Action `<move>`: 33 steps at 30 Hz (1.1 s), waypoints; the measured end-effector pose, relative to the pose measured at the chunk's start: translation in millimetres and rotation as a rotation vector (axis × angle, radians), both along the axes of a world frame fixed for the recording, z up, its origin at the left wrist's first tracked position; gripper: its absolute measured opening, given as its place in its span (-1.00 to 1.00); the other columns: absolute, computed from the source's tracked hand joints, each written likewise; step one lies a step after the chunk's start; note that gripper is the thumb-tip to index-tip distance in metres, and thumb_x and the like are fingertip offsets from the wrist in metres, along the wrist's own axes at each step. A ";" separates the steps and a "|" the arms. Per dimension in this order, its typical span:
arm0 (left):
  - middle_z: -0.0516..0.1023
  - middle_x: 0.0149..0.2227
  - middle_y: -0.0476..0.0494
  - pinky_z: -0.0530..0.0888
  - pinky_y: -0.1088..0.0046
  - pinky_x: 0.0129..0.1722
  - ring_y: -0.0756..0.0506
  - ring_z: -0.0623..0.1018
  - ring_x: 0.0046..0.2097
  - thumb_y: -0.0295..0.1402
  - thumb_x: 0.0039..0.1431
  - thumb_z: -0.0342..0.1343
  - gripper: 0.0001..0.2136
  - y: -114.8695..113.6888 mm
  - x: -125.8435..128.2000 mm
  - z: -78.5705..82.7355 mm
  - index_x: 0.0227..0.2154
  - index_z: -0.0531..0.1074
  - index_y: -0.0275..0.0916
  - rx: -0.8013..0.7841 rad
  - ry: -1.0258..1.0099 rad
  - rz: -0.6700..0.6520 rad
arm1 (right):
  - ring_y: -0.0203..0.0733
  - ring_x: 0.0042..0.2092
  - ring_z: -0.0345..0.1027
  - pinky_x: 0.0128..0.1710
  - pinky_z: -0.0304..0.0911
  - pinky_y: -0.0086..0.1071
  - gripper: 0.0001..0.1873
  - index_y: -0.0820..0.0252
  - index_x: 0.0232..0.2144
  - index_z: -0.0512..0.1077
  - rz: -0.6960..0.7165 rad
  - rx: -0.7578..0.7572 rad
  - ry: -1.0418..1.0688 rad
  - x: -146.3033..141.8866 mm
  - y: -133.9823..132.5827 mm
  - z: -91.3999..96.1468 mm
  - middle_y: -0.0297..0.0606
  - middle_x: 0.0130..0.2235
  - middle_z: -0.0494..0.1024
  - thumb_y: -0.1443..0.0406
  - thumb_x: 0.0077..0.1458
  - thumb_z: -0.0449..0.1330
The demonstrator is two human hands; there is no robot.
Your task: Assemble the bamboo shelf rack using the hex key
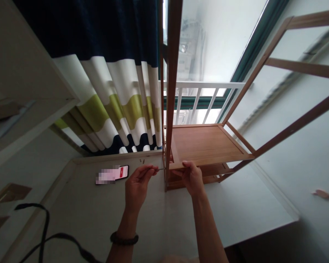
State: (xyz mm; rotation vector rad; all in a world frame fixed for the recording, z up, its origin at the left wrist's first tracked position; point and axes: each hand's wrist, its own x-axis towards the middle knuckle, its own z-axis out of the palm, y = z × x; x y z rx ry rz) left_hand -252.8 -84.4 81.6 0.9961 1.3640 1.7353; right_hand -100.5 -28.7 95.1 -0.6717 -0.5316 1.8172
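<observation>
The left hand [138,182], at lower centre of the frame, pinches a thin pin [159,169] between thumb and fingertips and points it at the post [170,109] of a wooden rack [208,146]. The right hand [191,177] is closed on the front edge of the shelf [205,144], thumb on top, holding it against that post. To do this well, I judge the shelf should be held level and tight to the post while the pin goes in straight, not at a slant.

The rack stands on a pale surface [235,208] that fills the lower half. A phone [112,173] lies left of the hands, with two small bits [142,160] near it. A black strap [44,233] trails at lower left. Behind hang a striped curtain [112,91] and, at upper centre, a window with a white railing [203,95].
</observation>
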 end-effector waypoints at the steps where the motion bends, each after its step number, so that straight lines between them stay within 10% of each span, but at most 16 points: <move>1: 0.59 -0.34 -0.14 0.50 0.30 -0.20 -0.10 0.58 -0.33 -0.35 -0.03 0.20 -0.82 -0.5 0.7 -1.2 -0.34 0.44 -0.29 0.008 -0.013 0.012 | -0.08 -0.27 0.48 -0.42 0.44 -0.32 -0.74 0.33 -0.35 0.44 0.002 -0.001 0.000 0.1 0.1 -0.3 -0.19 -0.31 0.56 0.35 -0.19 0.13; 33: 0.59 -0.34 -0.05 0.52 0.35 -0.20 -0.09 0.58 -0.34 -0.35 -0.01 0.19 -0.87 -8.6 15.0 0.2 -0.35 0.53 -0.21 0.007 0.087 0.165 | -0.09 -0.29 0.48 -0.38 0.41 -0.31 -0.76 0.31 -0.33 0.38 -0.032 -0.003 -0.047 -8.4 -4.6 0.7 -0.18 -0.32 0.56 0.33 -0.14 0.12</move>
